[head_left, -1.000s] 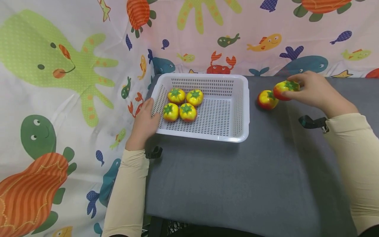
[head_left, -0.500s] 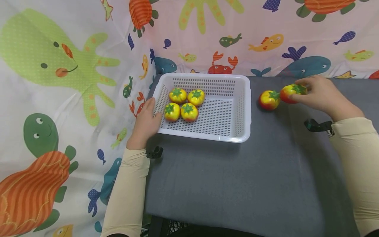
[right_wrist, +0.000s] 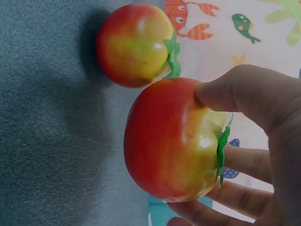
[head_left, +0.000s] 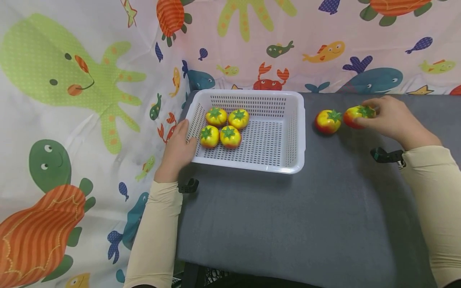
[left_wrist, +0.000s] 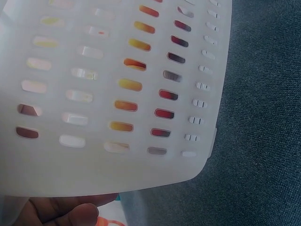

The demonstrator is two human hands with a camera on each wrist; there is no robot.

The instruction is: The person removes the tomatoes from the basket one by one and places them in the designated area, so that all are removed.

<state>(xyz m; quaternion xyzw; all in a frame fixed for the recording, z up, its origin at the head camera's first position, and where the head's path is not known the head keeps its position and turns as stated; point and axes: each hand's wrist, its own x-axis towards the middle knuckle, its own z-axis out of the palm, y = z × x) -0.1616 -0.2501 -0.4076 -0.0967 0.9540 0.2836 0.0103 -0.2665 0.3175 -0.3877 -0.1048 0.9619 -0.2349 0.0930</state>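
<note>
My right hand (head_left: 394,122) holds a red-and-yellow toy tomato (head_left: 358,116) with a green leafy top, thumb on one side and fingers on the other. In the right wrist view that tomato (right_wrist: 171,141) is close up; whether it touches the table I cannot tell. A second toy tomato (head_left: 327,121) sits on the table just left of it. My left hand (head_left: 176,150) grips the left edge of a white plastic basket (head_left: 248,165). Several similar tomatoes (head_left: 229,137) are grouped in the basket's left half. The left wrist view shows the slotted basket wall (left_wrist: 89,169) and curled fingers (left_wrist: 61,212).
The basket stands on a dark grey cloth-covered table (head_left: 273,224). A curtain (head_left: 245,60) printed with sea animals hangs along the back and left sides. Dark wrist straps (head_left: 387,155) sit at both cuffs.
My right hand has moved a little right and down with its tomato, leaving a gap to the tomato on the table. The left hand and basket stay in place.
</note>
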